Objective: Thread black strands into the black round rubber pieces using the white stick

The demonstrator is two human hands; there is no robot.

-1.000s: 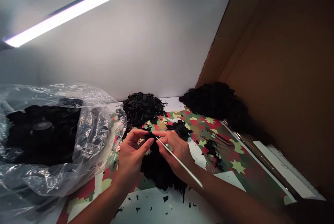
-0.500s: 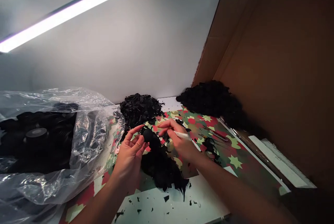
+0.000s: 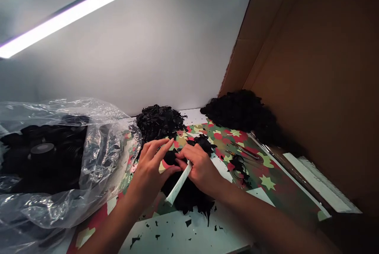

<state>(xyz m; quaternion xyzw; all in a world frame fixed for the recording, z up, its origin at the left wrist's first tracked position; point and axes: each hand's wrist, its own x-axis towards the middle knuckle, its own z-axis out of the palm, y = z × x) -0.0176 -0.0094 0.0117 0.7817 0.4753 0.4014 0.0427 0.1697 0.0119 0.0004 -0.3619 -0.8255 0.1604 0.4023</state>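
Right hand [image 3: 203,169] shifted leftward, holding white stick [image 3: 178,184]; left hand [image 3: 148,171] wide; black piece [image 3: 169,158] rounded.

Both forearms [image 3: 120,216] slanted inward. The left grip [image 3: 150,166] arched, fingers extended, thumb apart; the right grip [image 3: 199,166] curled beside it.

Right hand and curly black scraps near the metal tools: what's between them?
In the head view, a white patch and some colourful patterned sheet lie between the right hand and curly scraps.
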